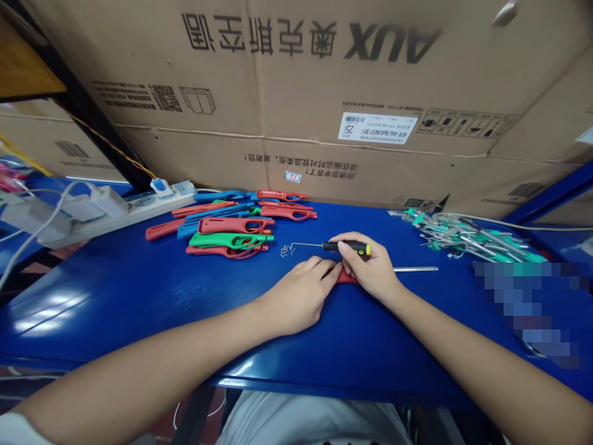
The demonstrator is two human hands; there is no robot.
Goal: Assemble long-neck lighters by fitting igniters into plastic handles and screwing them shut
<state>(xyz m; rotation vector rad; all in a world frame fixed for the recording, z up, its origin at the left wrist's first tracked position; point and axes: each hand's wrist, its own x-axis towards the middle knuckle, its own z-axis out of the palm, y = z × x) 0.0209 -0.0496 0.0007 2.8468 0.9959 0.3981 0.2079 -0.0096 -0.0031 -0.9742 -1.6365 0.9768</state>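
My right hand (373,266) is closed around a screwdriver (347,247) with a black and yellow handle. Its thin shaft points left, and the tip is at a small pile of tiny wire pieces (284,251), perhaps springs. My left hand (303,293) grips a red lighter body (346,277) that lies low over the table, mostly hidden by both hands. A metal tube (417,269) sticks out to the right from behind my right hand, in line with the red body. My left fingertips are close to my right hand.
Red, blue and green lighter shells (231,225) lie heaped at the back left of the blue table (176,309). Several metal rods with teal parts (477,238) are piled at the right. A power strip (143,207) with plugs stands left; a large cardboard box (296,93) walls the back.
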